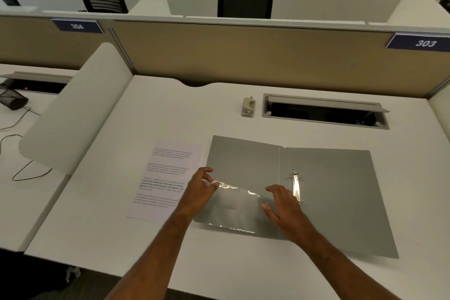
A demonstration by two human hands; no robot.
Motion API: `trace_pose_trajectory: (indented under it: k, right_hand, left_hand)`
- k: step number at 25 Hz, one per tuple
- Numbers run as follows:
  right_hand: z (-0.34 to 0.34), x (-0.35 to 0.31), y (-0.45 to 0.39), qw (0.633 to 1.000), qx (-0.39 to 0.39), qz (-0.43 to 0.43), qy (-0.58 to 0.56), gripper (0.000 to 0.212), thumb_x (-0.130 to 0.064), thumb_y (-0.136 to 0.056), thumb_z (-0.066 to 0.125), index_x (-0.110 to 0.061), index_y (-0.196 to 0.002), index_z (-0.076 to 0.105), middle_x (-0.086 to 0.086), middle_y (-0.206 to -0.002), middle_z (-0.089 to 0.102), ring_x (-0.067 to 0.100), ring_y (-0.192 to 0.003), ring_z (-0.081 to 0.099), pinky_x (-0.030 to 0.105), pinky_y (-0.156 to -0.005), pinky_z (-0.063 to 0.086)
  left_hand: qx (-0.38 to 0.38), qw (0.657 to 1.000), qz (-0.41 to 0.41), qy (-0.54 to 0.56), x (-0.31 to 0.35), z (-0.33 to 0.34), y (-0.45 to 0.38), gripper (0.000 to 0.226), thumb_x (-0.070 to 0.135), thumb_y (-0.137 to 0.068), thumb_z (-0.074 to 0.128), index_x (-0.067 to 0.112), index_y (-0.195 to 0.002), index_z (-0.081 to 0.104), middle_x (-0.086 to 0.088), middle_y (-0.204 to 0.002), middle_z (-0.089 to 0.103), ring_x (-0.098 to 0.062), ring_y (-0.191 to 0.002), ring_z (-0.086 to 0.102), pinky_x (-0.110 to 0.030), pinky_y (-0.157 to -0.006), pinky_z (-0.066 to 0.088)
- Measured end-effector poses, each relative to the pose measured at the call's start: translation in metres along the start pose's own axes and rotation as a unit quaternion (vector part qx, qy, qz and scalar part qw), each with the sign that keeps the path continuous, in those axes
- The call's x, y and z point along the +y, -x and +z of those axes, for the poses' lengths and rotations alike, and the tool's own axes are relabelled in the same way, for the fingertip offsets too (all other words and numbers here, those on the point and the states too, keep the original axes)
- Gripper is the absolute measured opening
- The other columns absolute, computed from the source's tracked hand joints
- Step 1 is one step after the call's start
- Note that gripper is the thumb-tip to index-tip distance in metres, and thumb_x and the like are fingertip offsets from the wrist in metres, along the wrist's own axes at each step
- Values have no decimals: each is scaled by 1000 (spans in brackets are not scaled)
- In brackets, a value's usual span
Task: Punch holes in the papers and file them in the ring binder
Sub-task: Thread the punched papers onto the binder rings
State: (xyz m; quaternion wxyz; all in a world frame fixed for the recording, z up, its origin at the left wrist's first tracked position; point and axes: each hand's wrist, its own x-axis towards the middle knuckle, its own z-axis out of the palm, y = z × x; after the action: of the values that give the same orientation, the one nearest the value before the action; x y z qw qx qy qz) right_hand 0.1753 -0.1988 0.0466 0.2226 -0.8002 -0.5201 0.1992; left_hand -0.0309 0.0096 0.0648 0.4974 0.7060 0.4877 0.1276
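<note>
Both forearms reach in from the near edge of the counter (146, 238) toward an open grey binder (341, 202) lying flat. Left hand (198, 192) pinches the far left corner of a clear sleeve (236, 207) between thumb and fingers; the right hand (282, 204) lies on the sleeve's right edge with fingers spread and nearly straight, holding nothing. That sleeve rests on the binder's left cover, just left of the rings (296, 186), which look closed, though glare makes this hard to tell.

One printed paper (165, 178) lies on the counter, touching the binder's left edge. A small punch (248, 107) stands well apart at the far side, beside a cable tray (323, 112).

Risks, as I judge them: the sleeve is slick and glossy, so a one-corner pinch may let it slide or buckle. Left forearm passes over the paper's near right corner and could drag or crease the sheet. No holes are visible in the paper, so filing it now would skip punching. If the rings are shut, forcing anything onto them would tear it.
</note>
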Motion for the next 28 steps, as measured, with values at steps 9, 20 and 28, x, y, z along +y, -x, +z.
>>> trace_pose_trajectory:
  k: [9,20,28]
  right_hand:
    - [47,-57,-32,988,-115,-45,90,92,-75,-87,9,-20,-161,6,-3,-169,-3,16,-156,-3,33,-124,6]
    - [86,-75,-34,980,-151,-69,111,85,-72,-94,14,-23,-161,-1,-5,-168,-12,13,-155,-13,36,-127,-2]
    - [90,-71,-31,985,-146,-34,88,88,-75,-89,12,-24,-161,4,-7,-168,-6,12,-155,-9,35,-127,1]
  left_hand:
    - [136,976,-81,-150,-98,-95,1,54,34,-86,80,21,-134,61,-8,-144,53,-33,-134,49,-52,-113,41]
    - [141,914,-246,-291,-125,-133,1,107,69,-63,84,13,-142,39,-13,-138,46,-34,-127,49,-54,-100,45]
    - [126,921,-267,-255,-123,-137,-10,98,59,-61,91,11,-132,43,-13,-132,58,-35,-126,55,-53,-103,41]
